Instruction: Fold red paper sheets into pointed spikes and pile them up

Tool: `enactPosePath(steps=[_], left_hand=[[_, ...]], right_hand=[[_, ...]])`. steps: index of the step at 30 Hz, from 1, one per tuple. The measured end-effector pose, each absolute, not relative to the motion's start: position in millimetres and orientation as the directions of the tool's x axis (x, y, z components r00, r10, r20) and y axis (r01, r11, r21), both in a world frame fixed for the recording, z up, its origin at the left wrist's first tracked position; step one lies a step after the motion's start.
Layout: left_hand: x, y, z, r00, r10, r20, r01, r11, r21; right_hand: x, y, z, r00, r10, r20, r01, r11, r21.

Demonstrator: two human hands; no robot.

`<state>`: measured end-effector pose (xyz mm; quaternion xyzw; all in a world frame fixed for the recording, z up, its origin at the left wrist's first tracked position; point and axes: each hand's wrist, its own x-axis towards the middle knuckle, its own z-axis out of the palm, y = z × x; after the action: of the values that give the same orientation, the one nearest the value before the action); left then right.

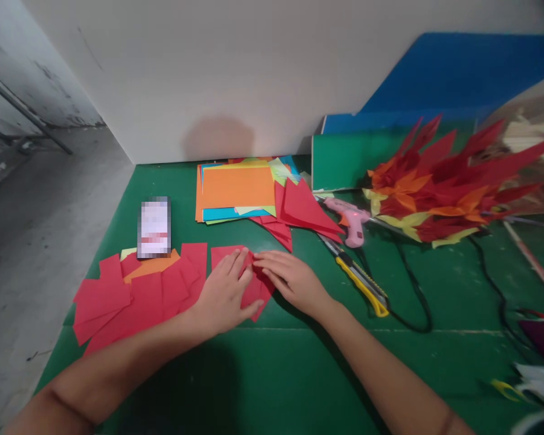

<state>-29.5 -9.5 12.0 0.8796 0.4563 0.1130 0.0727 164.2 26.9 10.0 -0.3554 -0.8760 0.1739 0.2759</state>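
A piece of red paper (pixel 256 293), partly folded, lies on the green table in front of me. My left hand (pixel 224 289) rests flat on it with the fingers stretched out. Pressed together, the fingertips of my right hand (pixel 292 279) grip the paper's upper right edge, close to my left fingers. Part of the sheet is hidden beneath both hands. Left of my left hand spreads a loose pile of red paper pieces (pixel 147 296), with an orange piece (pixel 156 266) among them. Red paper triangles (pixel 306 208) are heaped just beyond my right hand.
A phone (pixel 154 226) lies above the red pile. Behind my hands is a stack of coloured sheets (pixel 238 187). To the right are a pink glue gun (pixel 354 223), a yellow utility knife (pixel 360 287), a black cable (pixel 419 296) and a red-orange paper arrangement (pixel 439 199).
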Motion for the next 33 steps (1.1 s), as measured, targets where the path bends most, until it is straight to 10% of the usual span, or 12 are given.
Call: enactPosePath(steps=[27, 33], left_hand=[[-29.3, -9.6, 9.9, 0.547, 0.819, 0.172, 0.783, -0.573, 0.24], [-28.9, -6.9, 12.1, 0.566, 0.801, 0.195, 0.78, -0.597, 0.189]], right_hand=[[180.6, 30.0, 15.2, -0.622, 0.724, 0.297, 0.584, 0.682, -0.44], [159.8, 31.1, 8.7, -0.66, 0.727, 0.19, 0.686, 0.686, -0.244]])
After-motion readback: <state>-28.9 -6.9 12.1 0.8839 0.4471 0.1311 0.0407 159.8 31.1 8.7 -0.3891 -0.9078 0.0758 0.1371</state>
